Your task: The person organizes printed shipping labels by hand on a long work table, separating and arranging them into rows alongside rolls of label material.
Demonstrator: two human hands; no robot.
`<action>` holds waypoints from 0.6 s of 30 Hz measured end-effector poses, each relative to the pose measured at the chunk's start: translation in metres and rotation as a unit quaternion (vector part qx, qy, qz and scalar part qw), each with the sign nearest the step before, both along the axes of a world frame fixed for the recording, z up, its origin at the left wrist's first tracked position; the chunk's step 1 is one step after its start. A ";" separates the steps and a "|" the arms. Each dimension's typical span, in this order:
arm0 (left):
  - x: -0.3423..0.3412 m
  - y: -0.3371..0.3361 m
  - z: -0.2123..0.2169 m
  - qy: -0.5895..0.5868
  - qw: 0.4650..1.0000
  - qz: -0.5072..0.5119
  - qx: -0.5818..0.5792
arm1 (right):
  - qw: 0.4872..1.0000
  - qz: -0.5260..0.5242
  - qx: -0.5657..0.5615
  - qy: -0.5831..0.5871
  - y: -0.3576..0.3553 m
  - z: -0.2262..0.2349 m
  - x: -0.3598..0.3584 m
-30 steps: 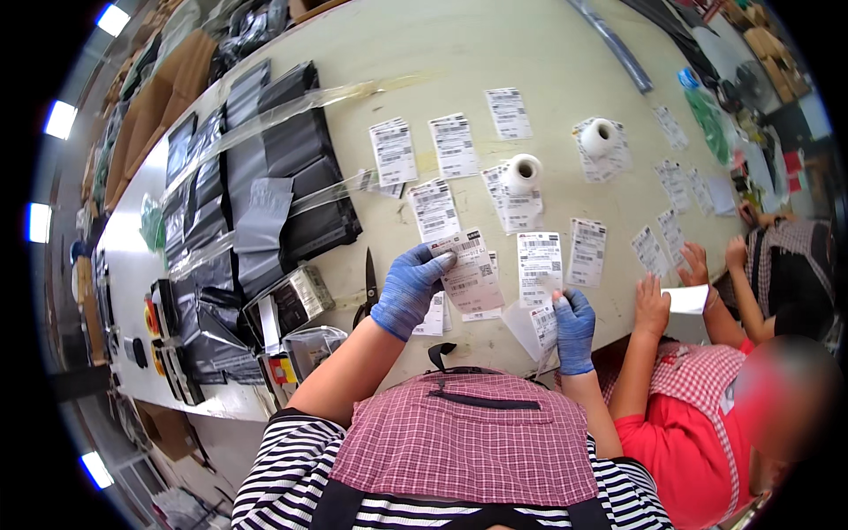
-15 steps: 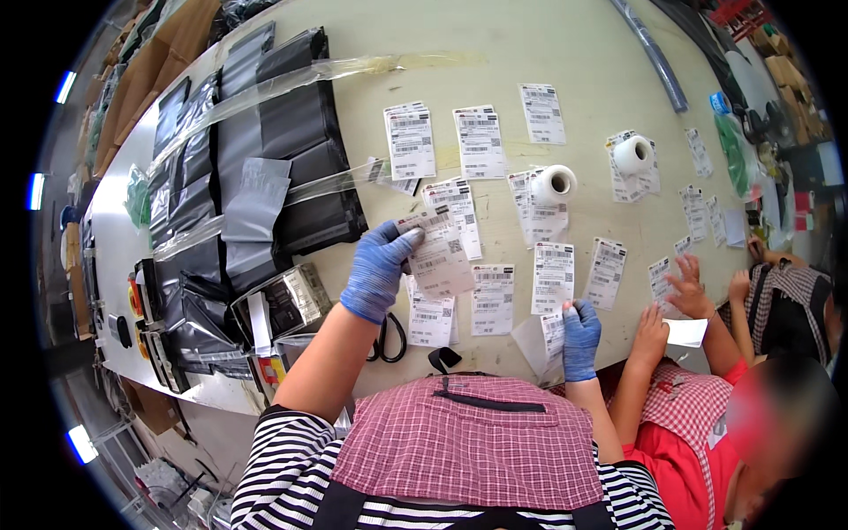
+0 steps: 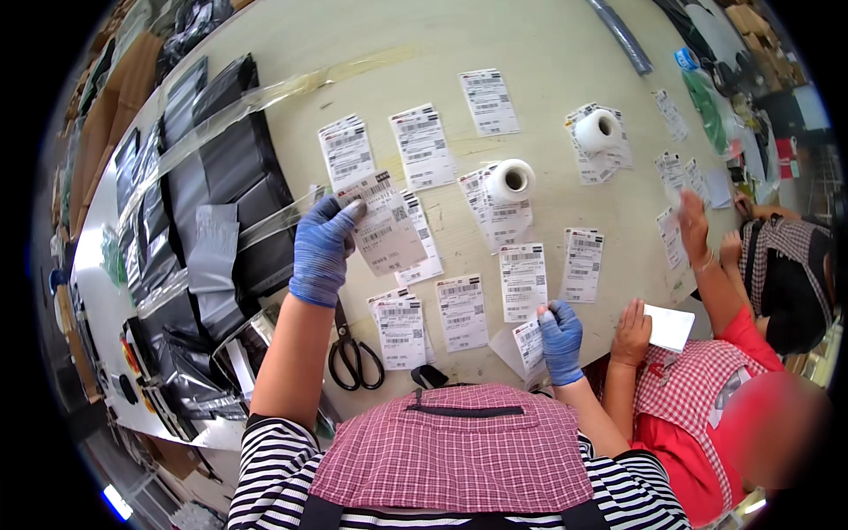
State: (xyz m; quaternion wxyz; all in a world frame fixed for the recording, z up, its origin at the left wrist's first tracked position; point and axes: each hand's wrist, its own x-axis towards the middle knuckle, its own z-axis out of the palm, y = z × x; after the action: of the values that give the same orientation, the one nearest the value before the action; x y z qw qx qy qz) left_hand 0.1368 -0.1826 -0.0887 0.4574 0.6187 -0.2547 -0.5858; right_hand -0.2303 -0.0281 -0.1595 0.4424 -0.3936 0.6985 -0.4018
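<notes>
My left hand [image 3: 320,252], in a blue glove, pinches a white printed label [image 3: 385,228] between thumb and fingers. That label is held above the table and partly covers a pile of labels [image 3: 422,243] behind it. At the table's near edge my right hand [image 3: 561,340], gloved in blue too, grips a small stack of labels [image 3: 528,346] with the thumb on top. Just beyond it lies another label [image 3: 524,287]. Further labels lie in loose rows, among them a far-left pile [image 3: 346,152] close to the held label.
Black-handled scissors [image 3: 356,364] lie left of the near labels. Two white rolls [image 3: 511,181] stand on labels. Black plastic bags [image 3: 234,168] cover the table's left side under clear tape. At the right a co-worker's hand [image 3: 629,334] holds white paper [image 3: 670,328].
The view has shifted, so the table's things appear further left. My left hand has carried its label slightly toward the far-left pile. The co-worker's other hand has lifted off the table labels.
</notes>
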 end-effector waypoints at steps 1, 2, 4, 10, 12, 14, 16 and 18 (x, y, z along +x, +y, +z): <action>-0.003 -0.010 0.000 -0.004 1.000 -0.008 -0.015 | 1.000 -0.004 0.009 -0.010 0.000 0.002 0.000; -0.005 -0.020 0.001 -0.010 0.999 -0.015 -0.029 | 1.000 -0.006 0.018 -0.021 0.000 0.002 0.000; -0.014 -0.041 0.005 -0.011 0.999 -0.022 -0.038 | 1.000 -0.008 0.012 -0.014 0.000 0.004 0.001; -0.039 -0.109 -0.005 -0.009 0.996 -0.060 -0.063 | 1.000 -0.006 0.015 0.012 0.000 0.007 0.000; -0.058 -0.137 -0.006 -0.040 0.994 -0.086 -0.046 | 1.000 -0.008 0.010 0.016 0.001 0.006 0.000; -0.093 -0.172 -0.008 -0.029 0.994 -0.095 -0.055 | 0.999 -0.011 0.027 -0.024 0.005 0.003 -0.003; -0.117 -0.194 -0.016 -0.046 0.992 -0.100 -0.055 | 0.999 -0.008 0.030 -0.020 0.006 0.004 -0.004; -0.136 -0.215 -0.027 -0.065 0.990 -0.110 -0.054 | 0.999 -0.009 0.034 -0.019 0.004 0.006 -0.003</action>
State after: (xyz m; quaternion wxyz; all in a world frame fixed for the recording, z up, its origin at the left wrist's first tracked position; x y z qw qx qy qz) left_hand 0.0006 -0.3976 -0.1153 0.4055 0.5982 -0.3815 -0.5764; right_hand -0.2336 -0.0237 -0.1536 0.4649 -0.3641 0.7066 -0.3898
